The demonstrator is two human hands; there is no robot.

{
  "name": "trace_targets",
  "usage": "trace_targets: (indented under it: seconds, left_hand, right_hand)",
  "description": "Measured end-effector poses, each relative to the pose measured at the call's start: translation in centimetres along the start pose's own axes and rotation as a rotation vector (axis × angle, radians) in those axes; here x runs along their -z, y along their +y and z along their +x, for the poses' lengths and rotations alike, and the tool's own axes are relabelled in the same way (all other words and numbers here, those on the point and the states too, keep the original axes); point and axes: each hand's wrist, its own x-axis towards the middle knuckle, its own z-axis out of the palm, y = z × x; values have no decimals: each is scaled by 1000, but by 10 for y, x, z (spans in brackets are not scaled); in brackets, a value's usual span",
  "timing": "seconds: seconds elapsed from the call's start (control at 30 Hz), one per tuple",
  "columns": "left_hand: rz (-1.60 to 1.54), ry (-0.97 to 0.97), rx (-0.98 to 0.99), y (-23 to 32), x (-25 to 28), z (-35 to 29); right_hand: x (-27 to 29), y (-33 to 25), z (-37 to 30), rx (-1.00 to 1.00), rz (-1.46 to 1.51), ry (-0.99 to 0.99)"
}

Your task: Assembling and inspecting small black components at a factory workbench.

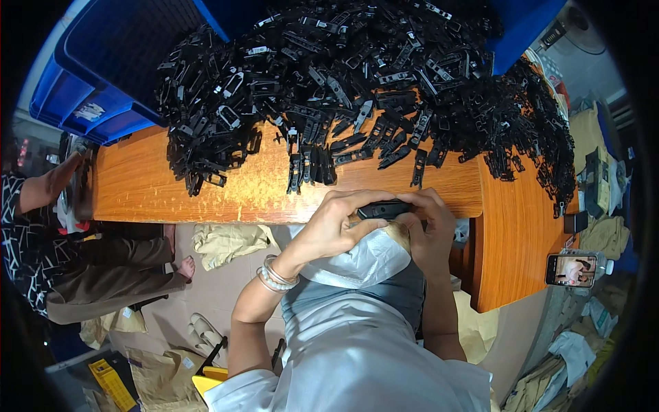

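Between both hands, just off the table's front edge, is a small black plastic part [384, 209], dark and elongated. My left hand [336, 223] grips its left side, thumb below and fingers along the top. My right hand [429, 216] is closed on its right end, with fingertips meeting the left hand's above it. The fingers cover part of its outline. A white cloth or bag [367, 261] lies over my lap under the hands. Past them, a great heap of similar black plastic parts [309, 75] covers the back of the wooden table [254, 199].
A blue crate [89, 110] stands tipped at the left. A phone [571, 270] with a lit screen sits off the right table section [515, 254]. Another person [41, 233] is at the left. Paper sacks [165, 378] and slippers [204, 333] lie on the floor.
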Motion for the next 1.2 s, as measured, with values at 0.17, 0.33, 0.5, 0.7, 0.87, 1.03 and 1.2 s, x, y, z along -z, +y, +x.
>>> trace_targets:
  seconds: [0.17,0.33,0.5,0.7,0.87,1.03,1.2]
  left_hand:
    - [-89,3,21,-6,0,-2]
    - [-111,-98,200,-15,11,-10]
    - [-25,-93,116,-19,19,-13]
    - [593,771,22,-67,80,6]
    - [1095,691,-4,-70,108,32]
    - [1250,485,-187,-72,122,30]
    - [1244,433,-181,-61,113,16]
  right_hand:
    - [1,7,2,35,30,-42]
    - [-7,9,2,15,164,-76]
    - [-7,10,-3,-113,227,-125]
    - [-16,14,-14,-115,25,-344]
    - [-16,13,-17,-135,17,-352]
    - [-5,23,-16,-160,50,-196]
    - [17,40,9,-79,-337,179]
